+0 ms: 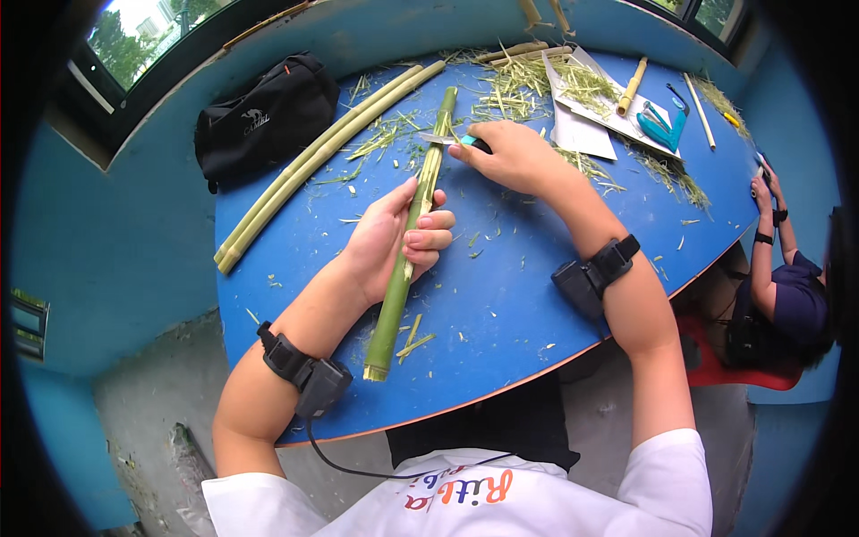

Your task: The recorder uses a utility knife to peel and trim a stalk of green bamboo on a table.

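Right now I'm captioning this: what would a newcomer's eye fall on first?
Probably the green stalk held centrally in the left hand, a knife in the right hand across it. Then pale shavings, thickest far across the blue table, and the black bag at upper left.

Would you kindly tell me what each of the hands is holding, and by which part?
The left hand holds the green stalk near its middle; the right hand holds a knife by its handle.
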Demonstrator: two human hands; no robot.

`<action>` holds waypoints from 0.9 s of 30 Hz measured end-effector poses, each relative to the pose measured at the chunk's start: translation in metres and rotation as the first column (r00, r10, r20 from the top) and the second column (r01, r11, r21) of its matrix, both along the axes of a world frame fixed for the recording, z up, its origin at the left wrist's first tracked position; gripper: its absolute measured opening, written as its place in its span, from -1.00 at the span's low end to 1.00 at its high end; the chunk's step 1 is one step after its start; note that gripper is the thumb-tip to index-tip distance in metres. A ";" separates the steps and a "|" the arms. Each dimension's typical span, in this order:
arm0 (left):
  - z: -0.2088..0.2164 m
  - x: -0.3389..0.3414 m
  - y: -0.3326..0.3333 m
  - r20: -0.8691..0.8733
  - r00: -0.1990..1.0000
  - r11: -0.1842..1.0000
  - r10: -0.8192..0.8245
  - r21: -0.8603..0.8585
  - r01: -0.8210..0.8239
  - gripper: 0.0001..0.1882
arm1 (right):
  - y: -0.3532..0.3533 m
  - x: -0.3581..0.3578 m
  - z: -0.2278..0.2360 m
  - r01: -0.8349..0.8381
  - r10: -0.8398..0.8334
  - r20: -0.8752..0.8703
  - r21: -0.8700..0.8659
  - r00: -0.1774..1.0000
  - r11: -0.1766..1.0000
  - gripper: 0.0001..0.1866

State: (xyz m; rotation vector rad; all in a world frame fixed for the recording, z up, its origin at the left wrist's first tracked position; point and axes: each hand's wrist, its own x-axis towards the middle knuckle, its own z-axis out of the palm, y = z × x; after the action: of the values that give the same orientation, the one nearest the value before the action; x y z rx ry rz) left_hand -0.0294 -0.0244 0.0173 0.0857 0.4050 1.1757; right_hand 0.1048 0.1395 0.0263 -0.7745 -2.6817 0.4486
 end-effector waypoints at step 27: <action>-0.006 0.023 0.002 -0.086 0.993 0.996 0.082 -0.012 -0.083 -0.68 | 0.019 0.015 0.004 0.296 -0.300 -0.146 -0.047 0.943 0.954 -0.46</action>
State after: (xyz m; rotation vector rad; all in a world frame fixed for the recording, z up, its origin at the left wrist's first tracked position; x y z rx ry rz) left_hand -0.0061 -0.0226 0.0112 0.1066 0.4976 1.2533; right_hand 0.1193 0.1587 0.0302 -1.0867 -2.3705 0.4444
